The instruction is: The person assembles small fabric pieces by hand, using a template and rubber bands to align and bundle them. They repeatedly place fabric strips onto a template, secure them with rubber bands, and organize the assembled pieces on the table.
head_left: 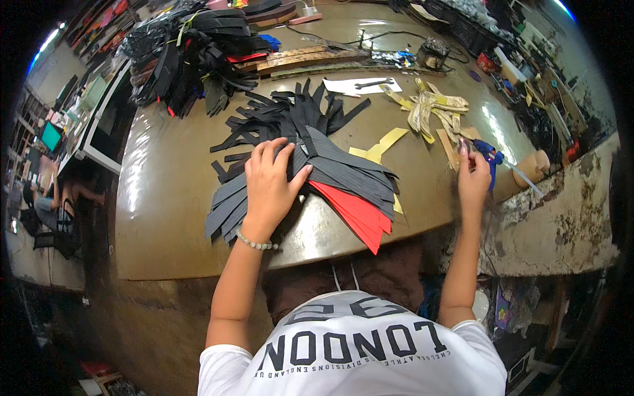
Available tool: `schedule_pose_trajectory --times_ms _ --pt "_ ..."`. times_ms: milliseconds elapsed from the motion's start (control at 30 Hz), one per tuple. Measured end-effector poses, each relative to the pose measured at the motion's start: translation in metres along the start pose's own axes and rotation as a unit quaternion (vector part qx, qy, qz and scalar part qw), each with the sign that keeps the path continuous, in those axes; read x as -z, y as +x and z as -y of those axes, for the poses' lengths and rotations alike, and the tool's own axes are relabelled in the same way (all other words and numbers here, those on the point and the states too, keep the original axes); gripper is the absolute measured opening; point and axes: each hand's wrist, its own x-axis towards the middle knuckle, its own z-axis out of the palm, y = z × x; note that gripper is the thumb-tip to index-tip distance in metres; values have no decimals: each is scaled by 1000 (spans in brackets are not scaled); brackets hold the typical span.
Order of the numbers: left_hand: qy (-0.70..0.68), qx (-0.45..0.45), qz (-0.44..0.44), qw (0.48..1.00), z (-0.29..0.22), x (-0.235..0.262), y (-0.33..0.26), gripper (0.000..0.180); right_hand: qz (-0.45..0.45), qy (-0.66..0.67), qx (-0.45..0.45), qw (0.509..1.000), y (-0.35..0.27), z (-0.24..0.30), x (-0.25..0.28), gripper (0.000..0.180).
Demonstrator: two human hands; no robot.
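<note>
My left hand (269, 178) lies with its fingers spread on a fanned pile of dark grey strips (343, 165). Under the right side of this pile, red strips (356, 214) fan out toward the table's near edge. Black strips (277, 119) stick out in many directions just beyond my fingers. Off to the right, my right hand (474, 175) is raised with its fingers pinched around something small and dark that I cannot make out. Close beside it is a blue tool (490, 155) that looks like a glue gun, with a pale stick (527, 181) near it.
Yellow strips (380, 146) lie right of the pile, with a yellowish-white tangle (432, 109) farther back. A wrench (374, 84) rests on white paper. Black bundles (198, 53) and wooden boards (310, 59) sit at the back. A tape roll (533, 165) stands at the right edge.
</note>
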Motion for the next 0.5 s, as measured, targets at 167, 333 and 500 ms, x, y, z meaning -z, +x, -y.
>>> schedule_pose_trajectory --times_ms 167,333,500 --pt "-23 17 12 1000 5 9 -8 39 260 455 -6 852 -29 125 -46 29" --pt "-150 115 66 980 13 17 -10 42 318 480 4 818 -72 204 -111 30" --pt "-246 166 64 953 18 -3 10 44 266 495 28 827 -87 198 -128 26"
